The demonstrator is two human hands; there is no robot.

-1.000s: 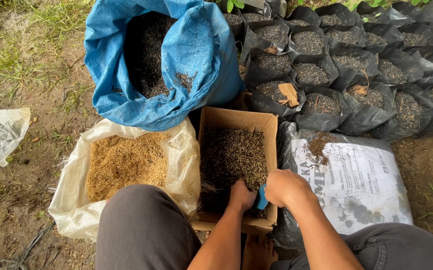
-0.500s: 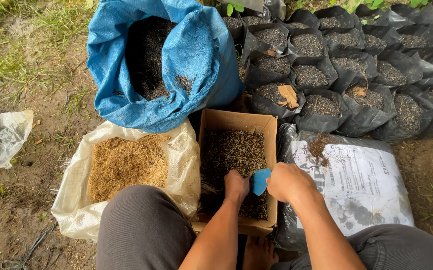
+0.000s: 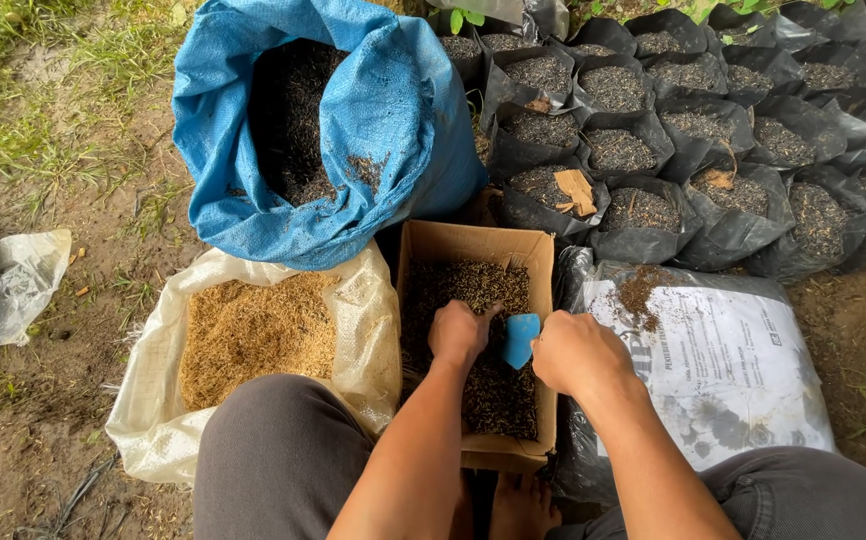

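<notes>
The ground (image 3: 23, 440) is bare packed earth with thin grass at the left edge, uneven and dusty, and the person sits low on it with knees spread. Space is tight: things crowd in on three sides.

The largest is a blue woven sack (image 3: 393, 130), rolled open at the mouth and slumped, half full of dark husk-like matter. Behind and to the right stand rows of black planting bags (image 3: 643, 215), already filled and packed shoulder to shoulder. A printed white plastic sack (image 3: 723, 370) lies flat at the right, with a small spill of brown crumbs on it. At the left a pale woven sack (image 3: 363, 330) lies open, showing tan husk.

Between the knees sits a cardboard box (image 3: 543, 270), open-topped and holding a dark loose mix (image 3: 473, 285). That mix looks light, dry and crumbly; it should pour and scatter easily, so it is better scooped than pinched. The box itself seems soft-walled and likely to sag if lifted by one flap, so both sides or the base would be the safer hold.

The left hand (image 3: 459, 334) is loosely curled, knuckles up, pressed into the mix. The right hand (image 3: 578, 352) is closed around a small blue scoop (image 3: 519, 340), held just above the mix beside the left hand.
</notes>
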